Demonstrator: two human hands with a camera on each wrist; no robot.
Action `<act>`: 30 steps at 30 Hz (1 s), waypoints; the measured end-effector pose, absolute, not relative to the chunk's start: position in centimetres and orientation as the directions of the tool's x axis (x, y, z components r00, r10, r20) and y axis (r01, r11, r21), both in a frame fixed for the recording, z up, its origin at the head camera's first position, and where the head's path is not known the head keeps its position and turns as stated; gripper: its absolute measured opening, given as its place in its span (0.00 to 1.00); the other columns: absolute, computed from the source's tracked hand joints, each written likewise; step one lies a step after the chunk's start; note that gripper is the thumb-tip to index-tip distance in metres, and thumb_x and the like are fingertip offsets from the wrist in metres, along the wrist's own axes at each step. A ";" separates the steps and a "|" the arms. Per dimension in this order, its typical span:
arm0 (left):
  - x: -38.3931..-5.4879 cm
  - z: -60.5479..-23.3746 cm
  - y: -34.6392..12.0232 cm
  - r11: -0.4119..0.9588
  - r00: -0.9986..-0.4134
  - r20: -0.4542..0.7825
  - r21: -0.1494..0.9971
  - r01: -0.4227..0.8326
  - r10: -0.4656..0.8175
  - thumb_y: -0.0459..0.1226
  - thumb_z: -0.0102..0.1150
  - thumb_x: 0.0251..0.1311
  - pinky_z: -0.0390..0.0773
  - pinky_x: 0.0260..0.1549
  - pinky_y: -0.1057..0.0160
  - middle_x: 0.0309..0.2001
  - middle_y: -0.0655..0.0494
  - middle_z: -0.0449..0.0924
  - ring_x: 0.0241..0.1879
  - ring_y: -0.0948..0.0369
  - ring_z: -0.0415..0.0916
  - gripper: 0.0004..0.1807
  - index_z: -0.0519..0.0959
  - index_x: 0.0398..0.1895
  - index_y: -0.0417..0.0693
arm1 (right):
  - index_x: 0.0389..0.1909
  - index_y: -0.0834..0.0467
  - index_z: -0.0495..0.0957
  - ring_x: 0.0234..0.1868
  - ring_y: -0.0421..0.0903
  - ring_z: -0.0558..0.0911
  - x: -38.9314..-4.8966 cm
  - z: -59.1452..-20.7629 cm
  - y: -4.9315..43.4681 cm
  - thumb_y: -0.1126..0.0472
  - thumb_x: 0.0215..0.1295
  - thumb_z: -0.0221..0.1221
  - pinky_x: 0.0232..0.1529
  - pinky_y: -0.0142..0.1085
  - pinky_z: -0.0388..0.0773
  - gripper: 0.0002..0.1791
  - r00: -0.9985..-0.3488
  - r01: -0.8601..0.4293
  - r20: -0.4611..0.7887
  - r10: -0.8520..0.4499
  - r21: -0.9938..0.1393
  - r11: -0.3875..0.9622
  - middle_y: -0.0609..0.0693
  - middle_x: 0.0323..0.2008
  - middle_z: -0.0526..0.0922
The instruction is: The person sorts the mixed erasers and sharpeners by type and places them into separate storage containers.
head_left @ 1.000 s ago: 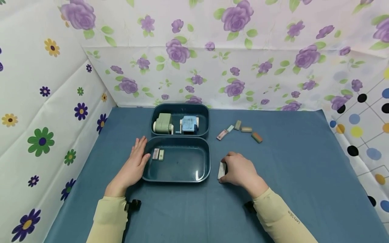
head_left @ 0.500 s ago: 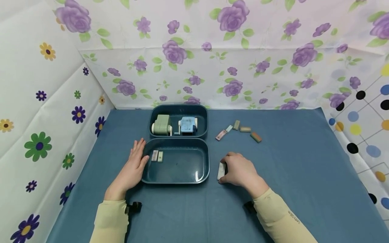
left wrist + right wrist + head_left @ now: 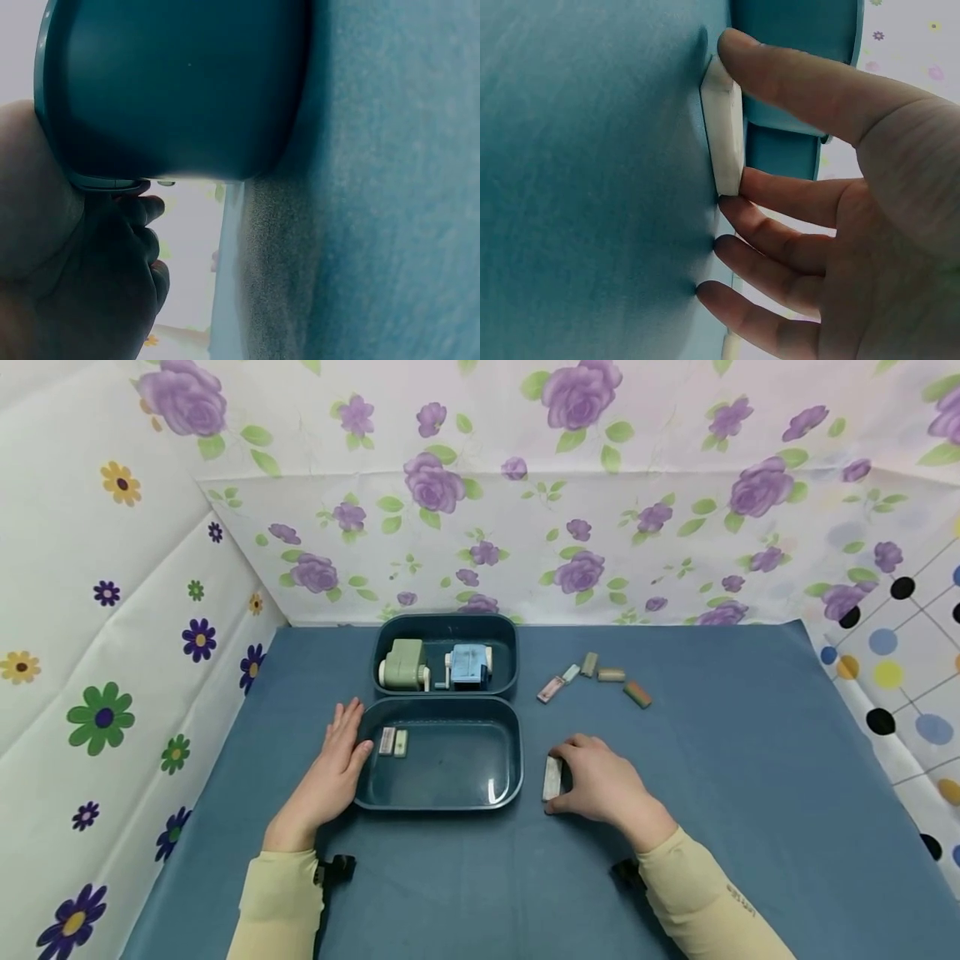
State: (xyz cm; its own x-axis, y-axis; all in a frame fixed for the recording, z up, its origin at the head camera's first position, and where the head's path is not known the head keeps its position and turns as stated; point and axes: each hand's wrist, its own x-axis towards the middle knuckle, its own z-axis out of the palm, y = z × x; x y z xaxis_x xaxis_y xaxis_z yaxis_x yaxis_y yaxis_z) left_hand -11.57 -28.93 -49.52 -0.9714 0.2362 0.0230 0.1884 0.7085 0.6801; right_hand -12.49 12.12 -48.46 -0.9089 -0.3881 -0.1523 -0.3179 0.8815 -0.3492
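right hand [image 3: 603, 783] pinches white block [image 3: 552, 778] beside right edge of near tray [image 3: 450, 777]; left hand [image 3: 330, 777], fingers straight, touches left edge.

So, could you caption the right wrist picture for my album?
Right hand pinching a white block by its ends on blue cloth.

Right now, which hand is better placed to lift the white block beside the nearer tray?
Probably the right hand: it pinches the white block at both ends. The left hand rests against the nearer tray, on the side away from the block.
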 end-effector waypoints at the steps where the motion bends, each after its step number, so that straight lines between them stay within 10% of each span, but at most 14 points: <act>1: -11.6 -49.5 -28.9 0.706 -0.971 0.025 0.683 0.190 0.237 0.41 0.39 0.89 0.29 0.80 0.37 0.86 0.35 0.35 0.85 0.39 0.24 0.36 0.41 0.87 0.35 | 0.62 0.57 0.84 0.58 0.58 0.80 -12.5 -48.5 12.1 0.46 0.53 0.83 0.47 0.54 0.84 0.37 -0.909 -0.320 -0.148 -0.388 -0.347 0.882 0.57 0.59 0.81; 30: -11.7 -49.9 -29.0 0.709 -0.975 0.013 0.684 0.169 0.221 0.42 0.38 0.89 0.31 0.80 0.36 0.87 0.39 0.34 0.85 0.42 0.23 0.36 0.42 0.87 0.34 | 0.68 0.59 0.79 0.59 0.57 0.83 -13.5 -48.3 13.0 0.50 0.60 0.80 0.57 0.55 0.81 0.38 -0.899 -0.258 -0.188 -0.395 -0.503 0.825 0.56 0.61 0.84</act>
State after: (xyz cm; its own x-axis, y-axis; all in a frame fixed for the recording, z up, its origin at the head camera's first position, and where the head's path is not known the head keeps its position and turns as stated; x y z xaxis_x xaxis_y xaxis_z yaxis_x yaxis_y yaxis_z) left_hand -11.65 -29.05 -49.89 -0.9753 0.2207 0.0126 0.1693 0.7093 0.6843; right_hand -13.46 13.04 -48.32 -0.8991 -0.3954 -0.1878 -0.2576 0.8248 -0.5032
